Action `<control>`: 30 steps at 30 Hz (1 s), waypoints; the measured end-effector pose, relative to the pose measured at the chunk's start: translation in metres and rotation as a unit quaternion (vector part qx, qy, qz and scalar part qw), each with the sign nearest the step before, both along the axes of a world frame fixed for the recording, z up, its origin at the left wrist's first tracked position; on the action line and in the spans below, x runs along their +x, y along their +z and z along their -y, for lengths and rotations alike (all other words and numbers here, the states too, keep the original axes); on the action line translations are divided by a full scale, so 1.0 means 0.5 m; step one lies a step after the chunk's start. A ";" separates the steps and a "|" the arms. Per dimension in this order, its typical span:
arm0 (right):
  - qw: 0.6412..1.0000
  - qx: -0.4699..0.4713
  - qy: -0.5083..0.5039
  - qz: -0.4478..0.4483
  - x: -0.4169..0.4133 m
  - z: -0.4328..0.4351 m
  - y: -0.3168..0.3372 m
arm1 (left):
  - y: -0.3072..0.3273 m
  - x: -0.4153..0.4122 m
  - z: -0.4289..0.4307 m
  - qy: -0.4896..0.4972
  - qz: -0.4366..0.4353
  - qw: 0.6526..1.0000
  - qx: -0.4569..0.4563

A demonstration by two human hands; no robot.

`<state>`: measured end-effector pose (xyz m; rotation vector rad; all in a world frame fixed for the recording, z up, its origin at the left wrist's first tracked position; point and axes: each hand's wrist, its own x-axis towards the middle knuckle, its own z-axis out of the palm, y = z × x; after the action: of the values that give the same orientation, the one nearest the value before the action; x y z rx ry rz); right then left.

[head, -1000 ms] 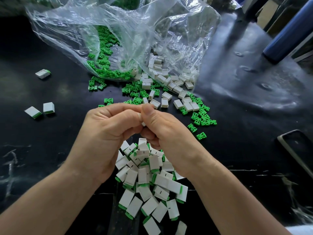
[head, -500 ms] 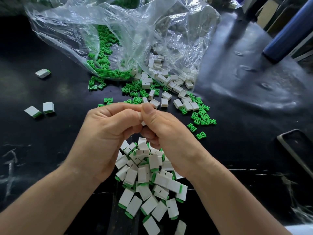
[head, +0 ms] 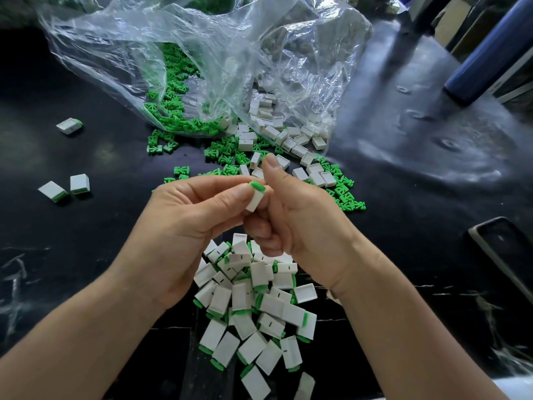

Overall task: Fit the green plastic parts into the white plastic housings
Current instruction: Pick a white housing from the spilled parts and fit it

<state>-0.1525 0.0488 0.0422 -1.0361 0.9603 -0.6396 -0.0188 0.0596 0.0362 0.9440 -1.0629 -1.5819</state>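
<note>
A white housing (head: 255,199) with a green part showing at its top end is held above the table between both hands. My left hand (head: 184,226) pinches it with thumb and fingertips. My right hand (head: 300,223) touches its right side, thumb raised straight, lower fingers curled. Below the hands lies a heap of fitted white-and-green pieces (head: 253,307). Loose green parts (head: 227,151) and empty white housings (head: 291,140) spill from a clear plastic bag (head: 202,59) at the back.
Three fitted pieces lie apart at the left (head: 69,125), (head: 79,183), (head: 53,192). More green parts (head: 346,197) are scattered right of the hands. A dark phone-like slab (head: 504,255) lies at the right edge. A blue cylinder (head: 490,53) stands at the back right.
The hands were closed tightly together over the piece. Now they have parted a little, my right thumb has lifted, and the white housing with its green end shows between them.
</note>
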 end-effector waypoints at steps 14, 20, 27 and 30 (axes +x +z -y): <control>0.959 -0.155 -0.003 -0.237 -0.015 -0.002 -0.003 | -0.005 0.030 0.026 0.105 0.042 0.993 0.024; 0.936 -0.191 0.077 -0.287 -0.005 -0.013 -0.003 | -0.005 0.033 0.027 0.088 0.031 0.995 0.045; 0.877 -0.249 -0.108 -0.397 -0.057 0.029 -0.024 | -0.004 0.023 0.026 0.068 0.049 0.995 0.061; 0.792 -0.271 -0.206 -0.506 -0.092 0.059 -0.042 | -0.003 0.022 0.026 0.065 0.048 0.995 0.062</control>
<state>-0.1983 0.0192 0.0214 -1.7727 2.0666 -0.7328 -0.0076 0.0466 0.0345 1.1616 -0.9568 -1.5210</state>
